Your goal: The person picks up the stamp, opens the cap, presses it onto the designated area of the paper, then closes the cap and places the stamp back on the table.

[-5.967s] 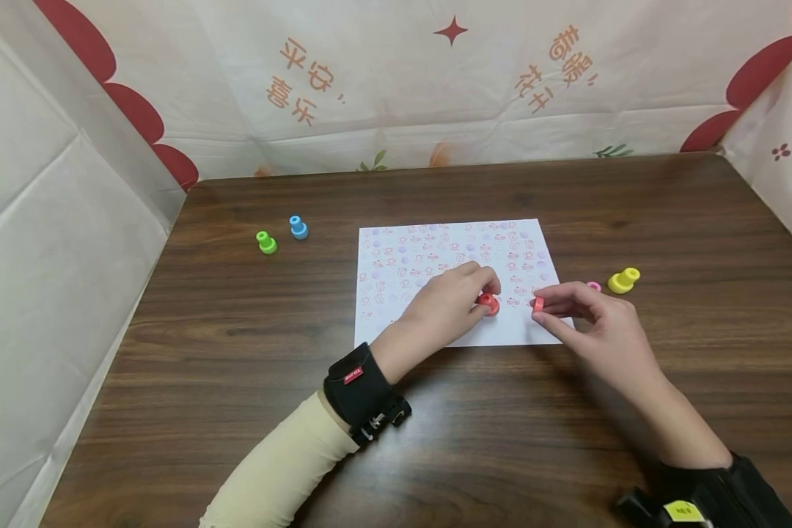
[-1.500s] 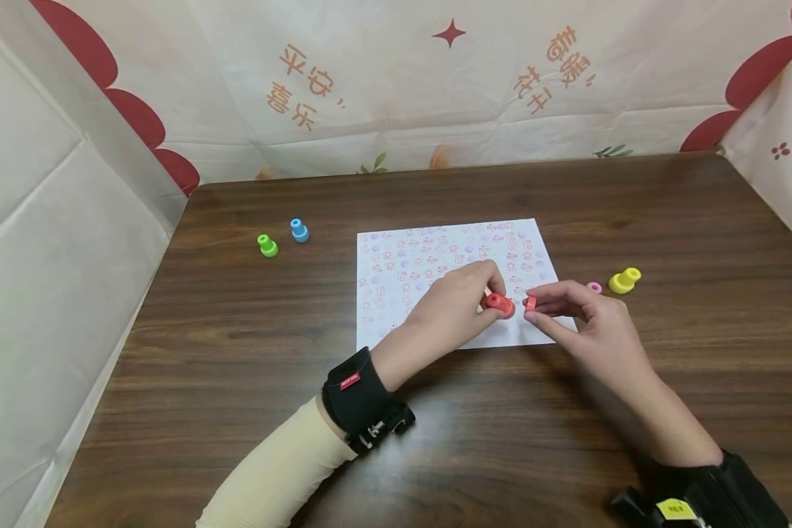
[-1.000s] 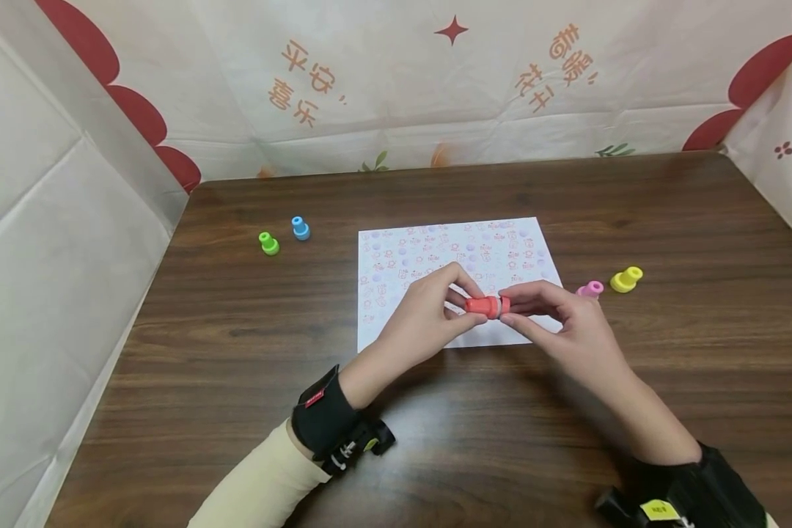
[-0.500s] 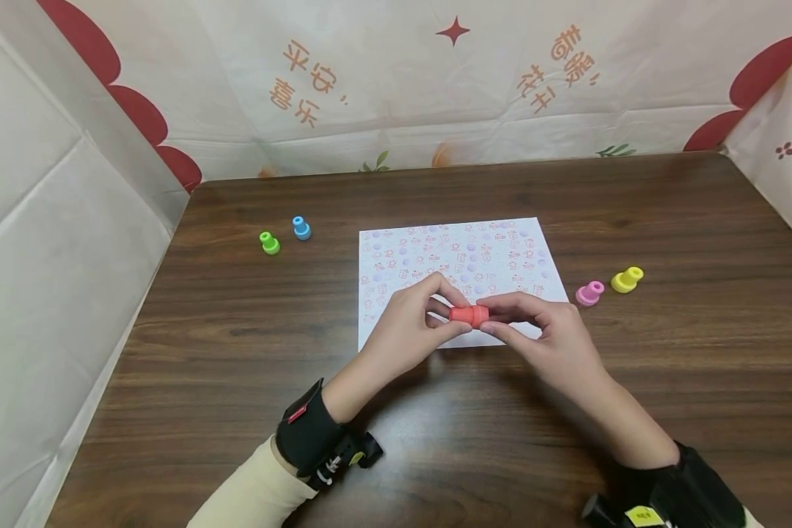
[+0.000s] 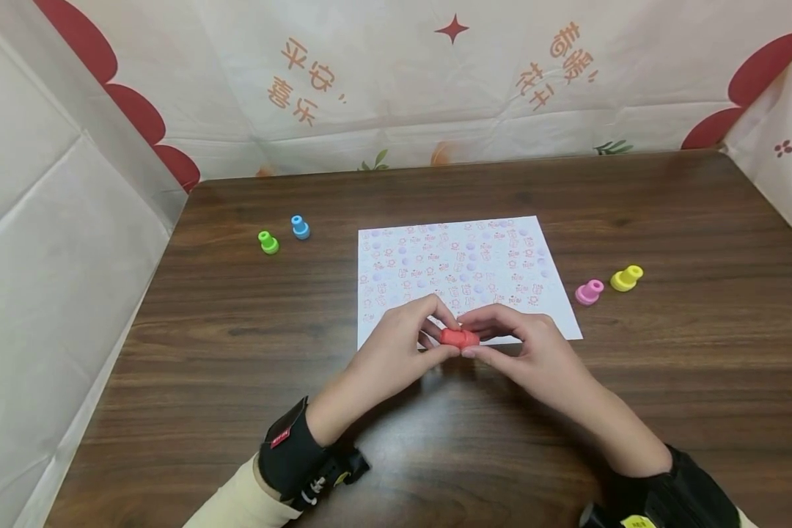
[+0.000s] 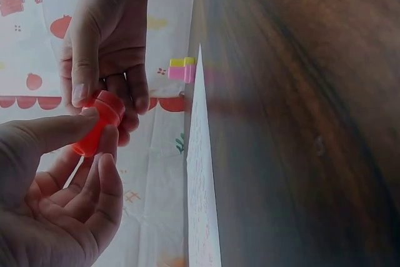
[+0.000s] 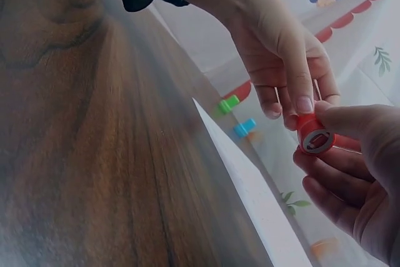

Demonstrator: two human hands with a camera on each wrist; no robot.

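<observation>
A small red toy stamp [image 5: 458,338] lies sideways between both hands, over the near edge of the patterned paper [image 5: 449,271]. My left hand [image 5: 396,346] pinches its narrow handle end between thumb and fingers. The fingertips of my right hand [image 5: 534,352] grip the wider, capped end. In the left wrist view the stamp [image 6: 100,126] appears as one joined piece. Seen from the right wrist, the stamp's end face [image 7: 317,141] is a pale disc with a dark red mark. Rows of faint pink and purple prints cover much of the paper.
Right of the paper stand a pink stamp [image 5: 589,292] and a yellow stamp [image 5: 627,279]. Far left are a green stamp [image 5: 268,243] and a blue stamp [image 5: 300,227]. A printed white cloth [image 5: 396,81] hangs behind the brown wooden table [image 5: 237,352].
Earlier the hands were apart, the left with the red stamp, the right with its cap. The two parts have come together, and both hands have moved toward the body and left.
</observation>
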